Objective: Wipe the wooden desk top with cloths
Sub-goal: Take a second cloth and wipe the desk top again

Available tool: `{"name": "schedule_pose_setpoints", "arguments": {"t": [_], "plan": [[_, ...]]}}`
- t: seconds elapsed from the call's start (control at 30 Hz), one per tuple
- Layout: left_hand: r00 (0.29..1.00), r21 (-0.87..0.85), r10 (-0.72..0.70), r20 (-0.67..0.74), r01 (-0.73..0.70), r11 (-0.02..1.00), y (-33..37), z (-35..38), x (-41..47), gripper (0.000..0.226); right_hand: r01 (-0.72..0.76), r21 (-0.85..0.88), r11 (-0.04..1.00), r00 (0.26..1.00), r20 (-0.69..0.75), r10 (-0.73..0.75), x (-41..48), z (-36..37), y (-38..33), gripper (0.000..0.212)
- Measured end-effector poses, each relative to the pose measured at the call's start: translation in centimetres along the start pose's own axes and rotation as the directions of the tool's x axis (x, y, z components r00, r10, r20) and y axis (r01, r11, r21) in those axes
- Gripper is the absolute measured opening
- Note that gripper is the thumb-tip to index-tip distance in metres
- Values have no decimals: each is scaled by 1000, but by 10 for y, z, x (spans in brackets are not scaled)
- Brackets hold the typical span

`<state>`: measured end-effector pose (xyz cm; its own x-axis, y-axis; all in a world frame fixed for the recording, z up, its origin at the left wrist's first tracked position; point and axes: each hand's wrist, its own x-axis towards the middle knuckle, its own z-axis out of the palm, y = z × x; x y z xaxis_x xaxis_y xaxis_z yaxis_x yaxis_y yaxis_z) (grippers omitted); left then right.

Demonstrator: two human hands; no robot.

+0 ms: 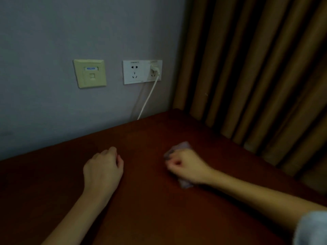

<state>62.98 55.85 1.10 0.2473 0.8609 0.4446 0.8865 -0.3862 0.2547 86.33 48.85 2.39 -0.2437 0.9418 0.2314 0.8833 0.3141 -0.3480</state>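
Two hands are over the wooden tabletop (150, 209), and the wiping step seems to be in progress. The right hand (185, 165) grips a small pale cloth (184, 146), its fingers (172, 164) clenched around it. The cloth is pressed on the wood near the right rear part, and its ends show in front of and behind the fist. The left hand (103, 167) rests on the tabletop well apart from it, with fingers (112, 151) loosely curled and holding nothing. Only one cloth is visible.

The next move probably calls for sliding the cloth with steady pressure toward the rear corner. There a white cable (148, 99) comes down from the wall socket (142, 71), and the curtain (256, 68) hangs close by, so the stroke should stop before catching either.
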Motion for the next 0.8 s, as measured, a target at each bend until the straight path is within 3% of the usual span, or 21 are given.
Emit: {"name": "schedule_pose_setpoints", "arguments": {"t": [0.07,0.13,0.27,0.37,0.47,0.57,0.63,0.73,0.8], "plan": [[1000,5,-8,15,8,1000,1,-1,0,23,153,20,988,986,68,-154,24,27,-42,36],[1000,4,-13,17,13,1000,1,-2,1,22,153,42,987,987,51,-155,56,39,-56,37],[1000,-9,0,6,0,1000,-1,-1,1,27,-169,9,986,985,-36,169,97,14,10,32],[1000,-22,-4,7,4,1000,-1,-4,-1,29,-520,-39,853,844,-173,507,61,-35,98,44],[1000,-37,-9,9,9,999,1,-5,-2,29,-674,45,738,708,-247,662,-23,-77,148,54],[1000,-36,5,-6,-5,999,1,-6,-3,27,-660,110,744,709,-239,664,-80,-79,128,55],[1000,-38,10,-7,-11,999,3,-6,-4,26,-603,87,793,763,-226,606,-90,-63,92,50],[1000,-44,18,7,-18,999,8,-10,-10,25,-320,-20,947,943,-98,317,-76,-27,23,39],[999,-45,23,29,-21,999,16,-16,-21,24,-83,-82,993,996,14,84,-52,-2,-16,37]]}}
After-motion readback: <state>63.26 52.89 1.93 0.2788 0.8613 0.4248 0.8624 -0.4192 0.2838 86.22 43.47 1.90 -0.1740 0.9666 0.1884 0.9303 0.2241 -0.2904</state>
